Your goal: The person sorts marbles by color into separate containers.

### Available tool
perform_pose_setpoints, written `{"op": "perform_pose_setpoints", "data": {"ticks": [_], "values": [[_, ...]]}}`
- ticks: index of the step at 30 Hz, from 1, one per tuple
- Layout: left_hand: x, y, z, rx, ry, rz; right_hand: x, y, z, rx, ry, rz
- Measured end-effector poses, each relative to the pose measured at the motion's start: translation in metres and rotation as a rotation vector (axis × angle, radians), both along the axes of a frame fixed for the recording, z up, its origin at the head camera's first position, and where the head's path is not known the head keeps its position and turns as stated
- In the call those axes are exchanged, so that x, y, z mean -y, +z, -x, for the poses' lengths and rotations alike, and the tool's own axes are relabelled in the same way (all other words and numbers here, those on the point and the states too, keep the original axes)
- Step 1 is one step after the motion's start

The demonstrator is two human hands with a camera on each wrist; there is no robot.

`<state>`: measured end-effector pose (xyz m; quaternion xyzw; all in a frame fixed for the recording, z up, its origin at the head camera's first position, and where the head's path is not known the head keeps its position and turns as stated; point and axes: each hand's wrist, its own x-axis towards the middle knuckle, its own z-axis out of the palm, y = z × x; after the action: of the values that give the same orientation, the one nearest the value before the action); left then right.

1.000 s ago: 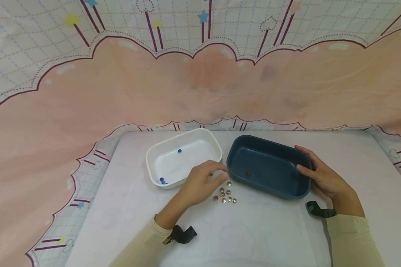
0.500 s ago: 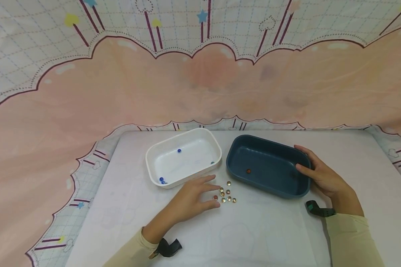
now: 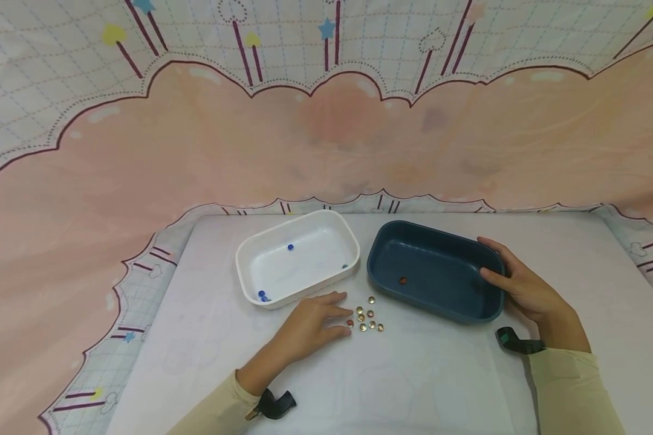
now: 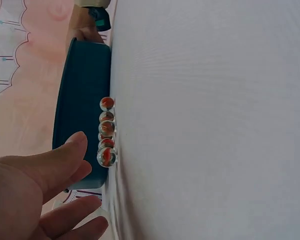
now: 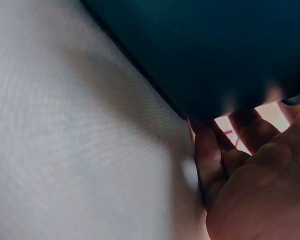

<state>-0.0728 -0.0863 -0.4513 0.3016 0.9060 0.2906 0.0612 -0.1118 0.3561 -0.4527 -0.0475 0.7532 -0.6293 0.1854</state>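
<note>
My left hand [image 3: 305, 329] hovers low at the left side of a group of glass marbles [image 3: 361, 318], its thumb and fingers apart. In the left wrist view the marbles [image 4: 106, 128] are clear with orange-red swirls, and nothing sits between the fingertips. A reddish marble [image 3: 350, 323] lies closest to the fingers. My right hand [image 3: 533, 293] grips the right end of a dark blue plastic basin [image 3: 435, 309], thumb over the rim and fingers outside. In the right wrist view the fingers [image 5: 210, 155] reach under the basin's lower edge. One brownish-red marble [image 3: 402, 281] lies inside.
Left of the blue basin stands a white basin [image 3: 283, 297] holding several blue marbles [image 3: 291, 247] and a greenish one [image 3: 344, 266]. White cloth covers the table [image 3: 413, 380]. A patterned pink curtain [image 3: 326, 151] hangs behind its far edge.
The left hand has moved left and toward me from the blue basin's near-left corner, its fingers first spreading, then drawing slightly together. The greenish marble in the white basin has come into view. The right hand stays put.
</note>
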Motion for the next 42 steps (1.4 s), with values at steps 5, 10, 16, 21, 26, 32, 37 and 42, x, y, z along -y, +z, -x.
{"op": "perform_pose_setpoints", "data": {"ticks": [5, 10, 16, 21, 26, 32, 37, 42], "values": [[-0.002, -0.004, 0.001, 0.001, 0.016, -0.024, 0.0, -0.001, 0.0, -0.005, -0.001, 0.012], [-0.004, -0.005, 0.002, 0.012, 0.039, -0.017, -0.001, -0.001, 0.0, -0.011, 0.006, 0.002], [-0.005, -0.005, 0.003, 0.018, 0.061, -0.01, -0.001, -0.002, 0.0, -0.018, -0.003, 0.014], [-0.007, -0.004, 0.002, 0.032, 0.079, 0.001, -0.002, -0.003, 0.0, -0.018, -0.005, 0.028], [-0.009, -0.003, 0.002, 0.045, 0.102, 0.019, -0.001, -0.001, 0.0, -0.016, 0.0, 0.033], [-0.011, -0.005, 0.002, 0.033, 0.12, 0.025, -0.001, -0.002, -0.001, -0.011, 0.0, 0.019], [-0.011, -0.005, 0.002, 0.035, 0.127, 0.016, -0.001, -0.001, -0.001, -0.012, -0.004, 0.031], [-0.012, -0.004, 0.002, 0.036, 0.129, 0.011, 0.0, -0.001, -0.001, -0.013, 0.0, 0.025]]}}
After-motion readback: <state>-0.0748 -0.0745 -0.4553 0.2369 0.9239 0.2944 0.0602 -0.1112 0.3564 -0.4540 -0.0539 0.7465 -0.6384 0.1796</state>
